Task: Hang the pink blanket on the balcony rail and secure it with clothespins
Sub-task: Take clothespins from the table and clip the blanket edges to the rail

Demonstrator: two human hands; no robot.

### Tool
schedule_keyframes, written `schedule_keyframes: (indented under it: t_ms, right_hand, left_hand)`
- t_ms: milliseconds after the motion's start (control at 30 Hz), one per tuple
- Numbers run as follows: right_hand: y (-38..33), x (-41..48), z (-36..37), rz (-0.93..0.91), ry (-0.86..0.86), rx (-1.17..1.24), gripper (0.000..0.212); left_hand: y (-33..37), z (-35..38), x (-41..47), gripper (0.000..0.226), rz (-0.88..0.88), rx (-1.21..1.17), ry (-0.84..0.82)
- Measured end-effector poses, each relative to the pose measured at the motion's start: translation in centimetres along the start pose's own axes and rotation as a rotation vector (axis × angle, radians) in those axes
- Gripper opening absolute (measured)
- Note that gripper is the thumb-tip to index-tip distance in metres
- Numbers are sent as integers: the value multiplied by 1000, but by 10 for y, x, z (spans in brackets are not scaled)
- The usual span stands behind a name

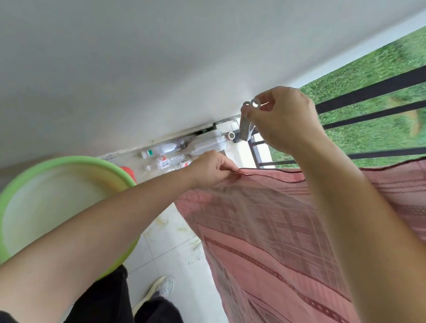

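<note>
Pink blanket (291, 236) draped over balcony rail (390, 86), top edge running left-right. Left hand (209, 170) pinches blanket's corner at edge. Right hand (285, 119) grips pale clothespin (245, 124) just above that corner, long axis pointing down; right hand nearer for clipping.

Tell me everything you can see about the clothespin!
The pale grey plastic clothespin hangs upright from the right hand, pinched near its looped top end, jaws pointing down. It looks smooth and slightly blurred. It is above the pink patterned blanket, not clipped on yet. The left hand grips the blanket's corner below it.
</note>
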State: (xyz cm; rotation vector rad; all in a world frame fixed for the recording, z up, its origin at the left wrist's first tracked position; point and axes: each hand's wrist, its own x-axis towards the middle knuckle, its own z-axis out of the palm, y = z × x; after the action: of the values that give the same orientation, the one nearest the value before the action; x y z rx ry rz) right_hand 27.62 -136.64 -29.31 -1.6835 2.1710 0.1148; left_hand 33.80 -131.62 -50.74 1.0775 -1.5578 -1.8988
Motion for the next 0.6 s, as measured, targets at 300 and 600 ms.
schedule_keyframes:
  t_ms: [300, 600]
  right_hand:
    - [2, 16, 15, -71, -165, -120, 30]
    - [27, 22, 55, -129, -164, -291, 9]
  left_hand:
    - [-10, 15, 0, 52, -203, -482, 121]
    - [-9, 7, 0, 11, -150, -412, 92]
